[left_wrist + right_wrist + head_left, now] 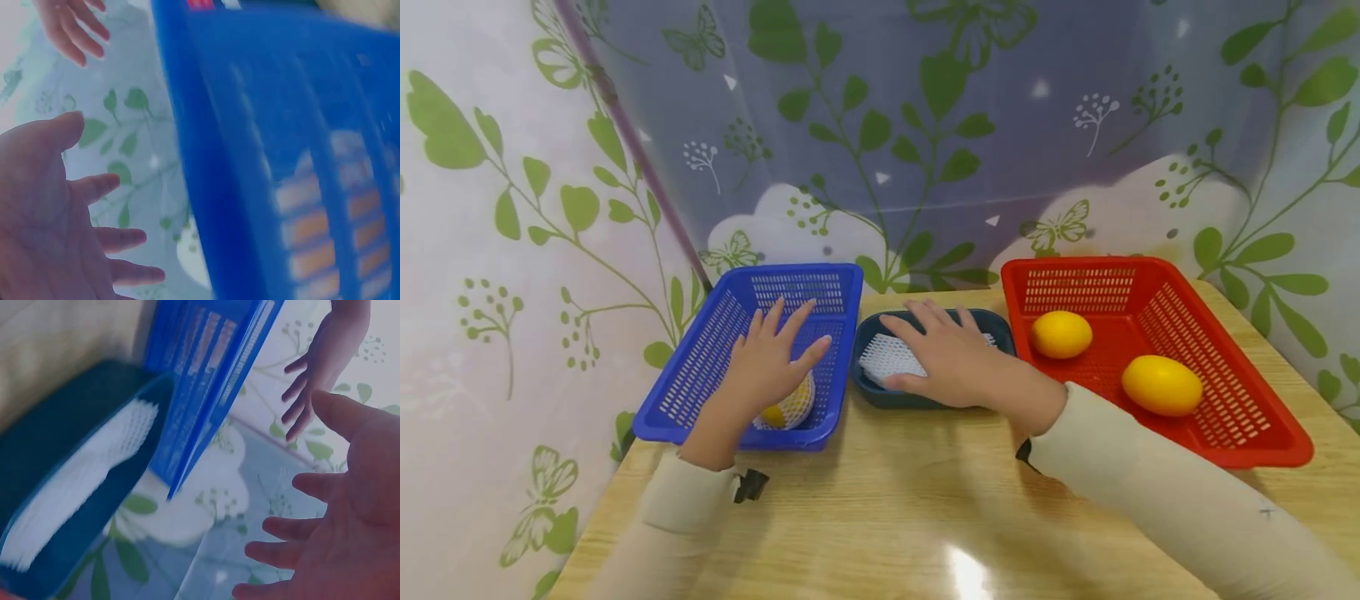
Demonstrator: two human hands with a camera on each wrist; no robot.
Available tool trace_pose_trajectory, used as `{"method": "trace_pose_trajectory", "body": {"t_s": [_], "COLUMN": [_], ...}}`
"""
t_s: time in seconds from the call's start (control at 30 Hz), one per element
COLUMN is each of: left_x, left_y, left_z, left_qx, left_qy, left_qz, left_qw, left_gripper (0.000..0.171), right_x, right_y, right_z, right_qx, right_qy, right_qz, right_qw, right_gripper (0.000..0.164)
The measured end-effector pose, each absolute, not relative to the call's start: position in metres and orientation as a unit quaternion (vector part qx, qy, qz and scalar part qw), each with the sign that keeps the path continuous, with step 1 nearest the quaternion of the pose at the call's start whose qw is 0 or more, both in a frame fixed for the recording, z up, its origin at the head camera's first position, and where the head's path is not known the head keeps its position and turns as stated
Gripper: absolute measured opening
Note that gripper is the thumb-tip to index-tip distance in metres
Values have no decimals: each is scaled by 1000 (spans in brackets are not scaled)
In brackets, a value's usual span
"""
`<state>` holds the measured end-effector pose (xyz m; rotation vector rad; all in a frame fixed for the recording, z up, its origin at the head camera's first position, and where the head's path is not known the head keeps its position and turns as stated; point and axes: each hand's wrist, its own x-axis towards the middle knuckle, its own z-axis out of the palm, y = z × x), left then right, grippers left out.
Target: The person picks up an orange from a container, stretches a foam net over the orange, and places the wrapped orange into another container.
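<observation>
My left hand (767, 362) hovers over the blue basket (700, 367) with its fingers spread and nothing in them. Below it in the basket lies a yellow fruit in a white foam net (801, 404), partly hidden by the hand. My right hand (951, 354) is held above the dark green tray (887, 397), fingers apart and holding nothing. White foam netting (883, 358) lies in that tray, partly covered by the hand. In the left wrist view the palm and straight fingers (97, 187) show beside the basket's rim. The right wrist view shows the other bare palm (369, 512).
A red basket (1292, 446) stands on the right with two yellow fruits, a smaller one (1062, 334) at the back and a larger one (1162, 385) nearer the front. The wooden table (880, 508) extends in front. A patterned curtain (880, 150) closes off the back and left.
</observation>
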<state>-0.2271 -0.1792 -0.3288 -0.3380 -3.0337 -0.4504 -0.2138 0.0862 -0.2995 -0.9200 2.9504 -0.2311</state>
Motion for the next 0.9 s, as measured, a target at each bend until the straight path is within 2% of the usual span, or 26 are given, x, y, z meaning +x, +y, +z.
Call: {"method": "trace_pose_trajectory", "body": {"t_s": [0.2,0.6,0.77,0.9], "left_x": [-218,-208,-205,-202], "left_y": [-150,-72,-48,-29], "left_z": [-334,-341,-346,-351], "left_qx": [-151,-230,-253,-266], "left_qy": [-974,-957,-950,-945], "left_qz": [-162,-176,-185,-188], "left_qw": [39,8,5,-22], "left_gripper": [70,74,74,75], "right_x": [-217,-237,-253,-264], "right_y": [129,218,249,273], "right_z": [-294,-277,-282,-292], "right_qx": [-278,-184,-146,-117], "right_qy": [958,979,982,980], "right_qz": [-74,-86,-100,-125], "right_qw": [14,23,62,105], "right_gripper": [79,89,101,108]}}
